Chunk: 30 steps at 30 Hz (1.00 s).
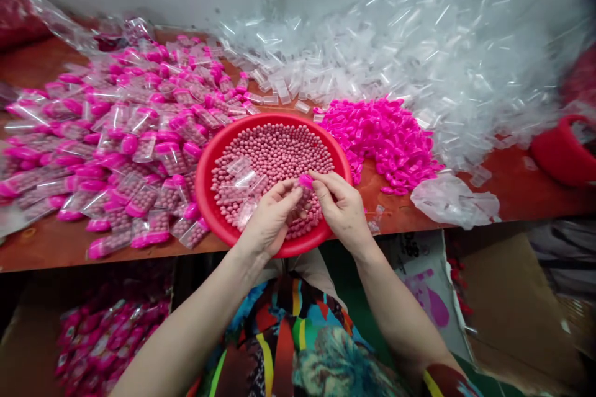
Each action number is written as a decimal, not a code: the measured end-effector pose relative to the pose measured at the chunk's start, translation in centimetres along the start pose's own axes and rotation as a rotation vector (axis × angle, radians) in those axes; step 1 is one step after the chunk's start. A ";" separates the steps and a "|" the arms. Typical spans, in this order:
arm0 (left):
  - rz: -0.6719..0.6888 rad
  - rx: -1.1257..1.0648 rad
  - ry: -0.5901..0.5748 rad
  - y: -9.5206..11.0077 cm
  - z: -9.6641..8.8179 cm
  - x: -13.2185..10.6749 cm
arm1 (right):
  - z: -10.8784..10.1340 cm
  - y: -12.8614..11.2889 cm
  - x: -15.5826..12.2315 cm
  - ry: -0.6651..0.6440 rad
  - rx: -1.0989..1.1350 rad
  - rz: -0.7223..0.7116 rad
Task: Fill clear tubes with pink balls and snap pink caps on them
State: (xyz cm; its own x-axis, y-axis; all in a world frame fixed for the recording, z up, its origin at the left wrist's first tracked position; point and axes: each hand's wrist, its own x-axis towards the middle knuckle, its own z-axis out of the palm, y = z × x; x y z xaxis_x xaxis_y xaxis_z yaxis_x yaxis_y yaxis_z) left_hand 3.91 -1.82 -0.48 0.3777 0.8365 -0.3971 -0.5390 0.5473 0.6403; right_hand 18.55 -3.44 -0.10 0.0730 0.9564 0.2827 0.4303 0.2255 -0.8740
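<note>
At the red bowl (205, 193) rim, right hand (343, 209) pinches a pink cap (306, 181) — left hand (269, 220) grips a clear tube (298, 201) (mostly hidden); filled tubes (116, 136) crowd left.

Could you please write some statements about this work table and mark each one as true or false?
1. The red bowl holds small pink balls. True.
2. The right hand pinches a pink cap. True.
3. The loose caps are piled left of the bowl. False: the cap pile lies on its right; capped filled tubes lie on its left.
4. The tubes heaped at the back are full of balls. False: the clear tubes there are empty.
5. The left hand is over the bowl. True.
</note>
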 end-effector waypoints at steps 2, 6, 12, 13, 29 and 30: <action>-0.006 -0.008 -0.006 0.0 -0.1 -0.2 | 0.1 0.2 -0.2 0.039 0.023 0.011; -0.032 -0.020 -0.029 0.0 0.0 -0.5 | 0.6 -0.1 -0.6 0.076 0.006 0.015; 0.033 -0.023 -0.025 -0.3 -0.1 -0.7 | 1.5 -0.3 -1.1 0.045 -0.177 -0.115; 0.048 -0.010 -0.017 -0.4 -0.1 -0.8 | 1.4 -0.2 -1.2 0.017 -0.191 -0.147; 0.058 0.392 -0.185 0.3 0.7 -1.7 | 2.2 -0.8 2.7 -0.286 0.568 0.228; 0.086 0.458 -0.167 0.4 0.9 -1.9 | 2.3 -0.8 2.6 -0.301 0.597 0.231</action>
State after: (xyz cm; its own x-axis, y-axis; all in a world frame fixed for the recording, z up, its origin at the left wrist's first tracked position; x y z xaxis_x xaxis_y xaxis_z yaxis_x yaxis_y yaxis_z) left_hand 3.68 -3.25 1.13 0.4823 0.8416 -0.2431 -0.2012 0.3765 0.9043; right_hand 16.31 -0.68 0.44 -0.1865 0.9823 0.0179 -0.1391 -0.0083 -0.9902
